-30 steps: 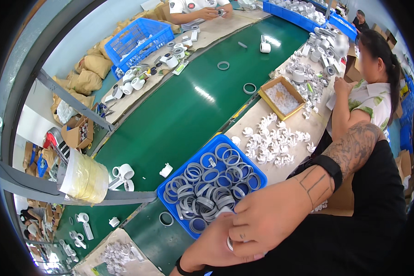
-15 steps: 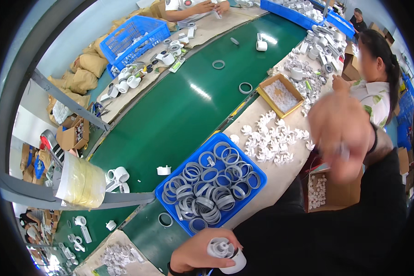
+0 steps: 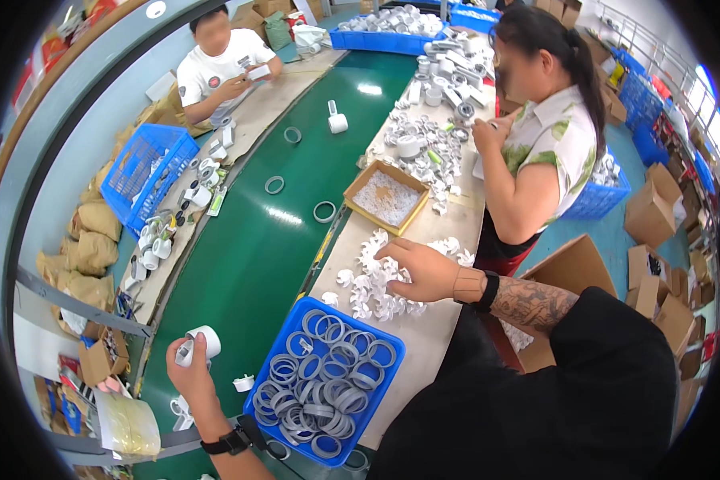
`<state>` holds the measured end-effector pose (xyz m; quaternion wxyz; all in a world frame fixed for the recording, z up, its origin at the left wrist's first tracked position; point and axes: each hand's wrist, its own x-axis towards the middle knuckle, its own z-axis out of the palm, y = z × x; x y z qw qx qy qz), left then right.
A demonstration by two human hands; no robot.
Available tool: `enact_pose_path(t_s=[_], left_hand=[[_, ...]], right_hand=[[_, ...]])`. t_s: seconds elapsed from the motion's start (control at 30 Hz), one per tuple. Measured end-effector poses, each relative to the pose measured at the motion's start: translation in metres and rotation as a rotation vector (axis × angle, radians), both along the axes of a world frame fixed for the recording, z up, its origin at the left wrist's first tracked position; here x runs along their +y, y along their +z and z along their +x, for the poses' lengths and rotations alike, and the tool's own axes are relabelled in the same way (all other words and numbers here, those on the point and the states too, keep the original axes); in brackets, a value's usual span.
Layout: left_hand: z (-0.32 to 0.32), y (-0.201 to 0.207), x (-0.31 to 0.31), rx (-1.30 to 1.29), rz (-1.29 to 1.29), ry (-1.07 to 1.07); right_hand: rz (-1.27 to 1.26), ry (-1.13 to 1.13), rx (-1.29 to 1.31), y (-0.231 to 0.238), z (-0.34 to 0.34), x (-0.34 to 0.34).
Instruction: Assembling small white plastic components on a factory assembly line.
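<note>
My left hand (image 3: 189, 374) is raised over the green belt, its fingers closed around a white round plastic housing (image 3: 206, 340). The far end of the housing is partly hidden by my fingers. Out on the right, my right hand (image 3: 428, 272) reaches over a loose pile of small white bladed fan wheels (image 3: 372, 292). Its fingers are apart and touch the pile; I see no wheel gripped between them. Between my two arms stands a blue tray (image 3: 396, 344) filled with several grey rings (image 3: 348, 352).
A yellow-edged box (image 3: 350, 210) of small pale pieces stands beyond the wheels. White housings and grey parts (image 3: 424, 132) heap up farther on. The green belt (image 3: 240, 248) carries loose rings and housings. One co-worker (image 3: 540, 136) stands at right, another (image 3: 224, 72) across the belt.
My right hand has come down from beside the co-worker onto the fan wheels. My left hand has moved left and up with the housing, over the belt. The view has shifted.
</note>
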<state>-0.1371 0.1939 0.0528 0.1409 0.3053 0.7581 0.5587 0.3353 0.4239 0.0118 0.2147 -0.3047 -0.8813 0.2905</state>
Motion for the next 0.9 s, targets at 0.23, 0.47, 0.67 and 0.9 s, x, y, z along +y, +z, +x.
enact_pose_path(t_s=[0.23,0.47,0.67,0.9], left_hand=[[-0.026,-0.086,-0.018,0.472,-0.326,0.147],[0.01,-0.084,-0.052,0.22,-0.769,-0.122],[-0.018,-0.11,-0.057,0.348,-0.773,-0.04],[0.042,-0.074,-0.035,0.299,-0.601,0.094]], right_hand=[[0.236,-0.059,-0.024,-0.025,0.063,-0.021],[0.236,-0.176,-0.169,-0.067,0.078,-0.027],[0.216,-0.168,-0.213,-0.08,0.052,-0.024],[0.226,-0.409,-0.187,-0.059,0.083,-0.007]])
